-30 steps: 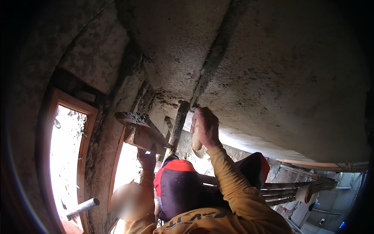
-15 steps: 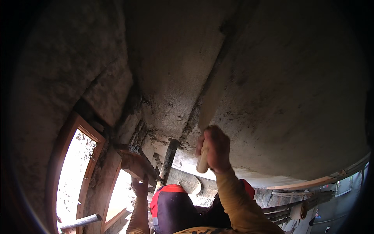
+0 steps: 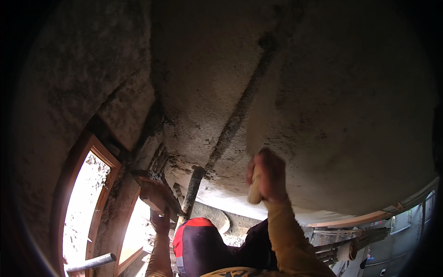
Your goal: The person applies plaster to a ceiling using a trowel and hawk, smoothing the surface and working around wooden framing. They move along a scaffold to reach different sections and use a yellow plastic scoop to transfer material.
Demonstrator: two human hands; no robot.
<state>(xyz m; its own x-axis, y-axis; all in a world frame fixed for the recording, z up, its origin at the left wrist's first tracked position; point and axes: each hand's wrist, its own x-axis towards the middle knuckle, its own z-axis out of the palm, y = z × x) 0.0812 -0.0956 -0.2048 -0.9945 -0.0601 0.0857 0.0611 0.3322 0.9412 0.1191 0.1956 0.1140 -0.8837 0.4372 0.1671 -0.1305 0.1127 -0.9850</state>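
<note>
My right hand (image 3: pixel 268 175) is wrapped round the pale wooden handle of a trowel (image 3: pixel 254 191). Its long blade points up and away, in front of the large grey plastered surface (image 3: pixel 323 120); whether it touches there I cannot tell. A dark groove (image 3: pixel 235 120) runs slantwise over that surface, left of the blade. At the lower left, my left hand (image 3: pixel 159 220) grips a plasterer's hawk (image 3: pixel 156 193) from beneath. The hawk is a tilted brownish board with dark, mortar-like stuff along its far edge.
A dark pole (image 3: pixel 191 191) rises beside the hawk, between my hands. Wood-framed window openings (image 3: pixel 115 161) let in bright light on the left, with a grey pipe (image 3: pixel 94 263) below. My knees (image 3: pixel 203 244) are bent beneath me. Stacked timber (image 3: pixel 364 240) lies at lower right.
My right hand and the trowel have moved to the right, away from the groove. My left hand and the hawk sit slightly further left in view, as do the pole and windows.
</note>
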